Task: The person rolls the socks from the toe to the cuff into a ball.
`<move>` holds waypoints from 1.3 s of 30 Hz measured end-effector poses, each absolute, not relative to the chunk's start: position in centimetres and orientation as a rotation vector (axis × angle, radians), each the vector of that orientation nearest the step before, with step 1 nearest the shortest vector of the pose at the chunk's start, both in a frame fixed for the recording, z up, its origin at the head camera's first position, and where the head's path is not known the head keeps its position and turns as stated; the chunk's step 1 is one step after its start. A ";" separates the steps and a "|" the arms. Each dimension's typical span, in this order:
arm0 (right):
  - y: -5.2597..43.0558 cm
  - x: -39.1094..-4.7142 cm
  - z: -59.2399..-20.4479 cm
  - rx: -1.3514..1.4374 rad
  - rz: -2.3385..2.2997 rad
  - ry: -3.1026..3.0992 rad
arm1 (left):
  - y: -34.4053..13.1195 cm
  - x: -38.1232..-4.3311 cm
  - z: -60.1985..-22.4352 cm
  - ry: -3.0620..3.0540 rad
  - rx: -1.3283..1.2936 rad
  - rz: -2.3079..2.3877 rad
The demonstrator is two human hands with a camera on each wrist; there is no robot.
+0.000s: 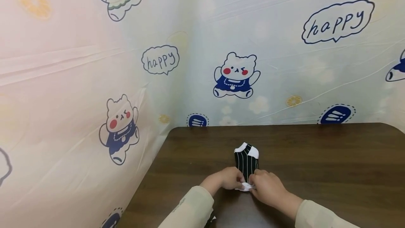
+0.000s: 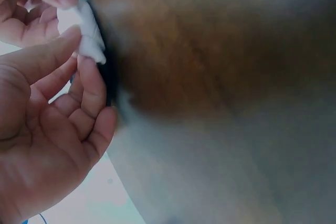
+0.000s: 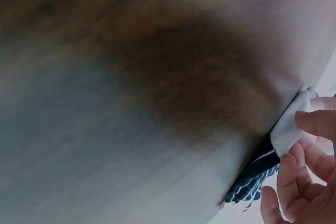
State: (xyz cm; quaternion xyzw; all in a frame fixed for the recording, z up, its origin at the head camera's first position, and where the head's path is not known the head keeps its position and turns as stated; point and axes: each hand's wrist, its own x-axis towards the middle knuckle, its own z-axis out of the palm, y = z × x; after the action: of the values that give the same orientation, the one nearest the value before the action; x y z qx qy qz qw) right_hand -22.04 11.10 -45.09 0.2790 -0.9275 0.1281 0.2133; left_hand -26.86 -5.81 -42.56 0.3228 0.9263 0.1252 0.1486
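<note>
On the brown table (image 1: 316, 157), I saw a black sock (image 1: 246, 161) with pale stripes, its near white end pinched by the left hand (image 1: 232, 178) and right hand (image 1: 269, 185). Around the table, a patterned curtain (image 1: 272, 31) carried two speech bubbles (image 1: 338, 22) reading "happy"; above the table, lettering on the left sleeve (image 1: 194, 205) was too small to read.
</note>
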 end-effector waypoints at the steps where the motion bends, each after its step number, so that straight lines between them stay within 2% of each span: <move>1: 11.1 -22.1 -45.1 0.770 0.361 -2.582 | -5.9 -26.7 -42.6 2.681 0.911 0.408; 6: 11.1 -22.4 -44.9 0.744 0.439 -2.684 | -6.3 -26.2 -42.8 2.794 0.883 0.654; 10: 11.2 -22.9 -44.7 0.700 0.559 -2.786 | -6.4 -26.0 -43.1 2.900 0.957 0.711; 19: 11.7 -23.8 -43.9 0.647 0.766 -2.986 | -6.3 -24.7 -43.3 3.085 1.227 0.496; 39: 12.1 -23.8 -44.6 0.777 0.840 -2.922 | -5.9 -24.6 -44.5 3.196 1.368 0.063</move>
State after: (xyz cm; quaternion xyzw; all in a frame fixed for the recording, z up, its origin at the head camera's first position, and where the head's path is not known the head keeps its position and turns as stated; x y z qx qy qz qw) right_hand -23.79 12.07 -44.59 0.2475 -0.9312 0.2677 0.0017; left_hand -24.55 -5.88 -44.52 0.3880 0.9063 0.0178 -0.1669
